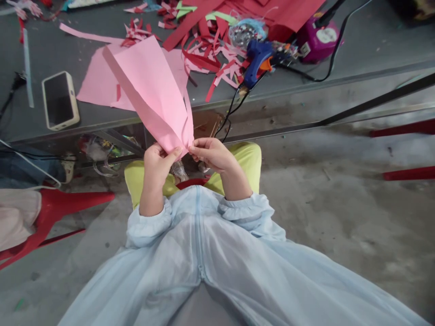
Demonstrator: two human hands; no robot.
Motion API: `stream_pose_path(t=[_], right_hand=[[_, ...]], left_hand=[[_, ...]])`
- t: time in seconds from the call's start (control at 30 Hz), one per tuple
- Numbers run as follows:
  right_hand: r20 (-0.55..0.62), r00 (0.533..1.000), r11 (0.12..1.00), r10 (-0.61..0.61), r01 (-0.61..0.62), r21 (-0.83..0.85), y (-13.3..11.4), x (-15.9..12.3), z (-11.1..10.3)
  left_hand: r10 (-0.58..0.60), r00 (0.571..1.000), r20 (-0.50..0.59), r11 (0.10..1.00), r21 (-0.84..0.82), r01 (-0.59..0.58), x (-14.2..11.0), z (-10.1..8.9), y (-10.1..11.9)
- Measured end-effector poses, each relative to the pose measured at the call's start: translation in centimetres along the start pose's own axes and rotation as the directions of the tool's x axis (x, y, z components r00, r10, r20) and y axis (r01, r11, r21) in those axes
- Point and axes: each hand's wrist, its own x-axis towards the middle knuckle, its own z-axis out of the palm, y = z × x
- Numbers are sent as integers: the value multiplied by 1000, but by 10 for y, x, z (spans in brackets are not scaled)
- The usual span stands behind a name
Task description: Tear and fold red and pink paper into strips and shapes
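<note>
A sheet of pink paper (149,77), gathered and creased toward its lower end, slants up from my lap over the table edge. My left hand (159,163) pinches its lower left corner, thumb on top. On the other side of that narrow end, my right hand (211,154) grips the paper between thumb and fingers. Both hands are close together above my knees. Behind the held sheet, another pink paper piece (98,83) lies flat on the table.
The grey table (112,117) carries a phone (60,100), red paper (238,13), pink and red scraps (217,54), a blue glue gun (256,61) and a purple box (317,38) with black cables. Red stool legs (78,201) stand at left, and more red legs (409,173) at right.
</note>
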Motion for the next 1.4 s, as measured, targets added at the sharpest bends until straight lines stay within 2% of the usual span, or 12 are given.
stream_pose_path(t=[0.3,0.47,0.63,0.77,0.93,1.17,1.3,1.4], right_hand=[[-75,995,997,-70,68,-33,0,1,-12],[-70,985,976,-156,142,-167,-13,0,-12],[-24,964,919,-266,246,-307,-33,4,-11],[17,941,837,-339,310,-451,-53,10,-13],[52,906,717,-419,366,-594,-86,20,-19],[106,876,427,-470,331,-841,-143,34,-34],[130,874,332,-468,311,-890,-170,51,-40],[116,878,303,-464,280,-911,-186,68,-40]], left_hand=[[24,999,-40,999,-22,-25,5,-4,-6],[-3,999,-49,999,41,5,4,-8,-3],[-37,997,-73,999,-17,36,3,-15,7],[-44,996,-75,999,-16,43,5,-21,8],[-78,995,-58,989,-128,70,4,-25,7],[-78,997,-27,984,-160,73,0,-28,14],[-83,996,-37,982,-171,75,-2,-31,14],[-86,995,-57,985,-156,76,-4,-33,12]])
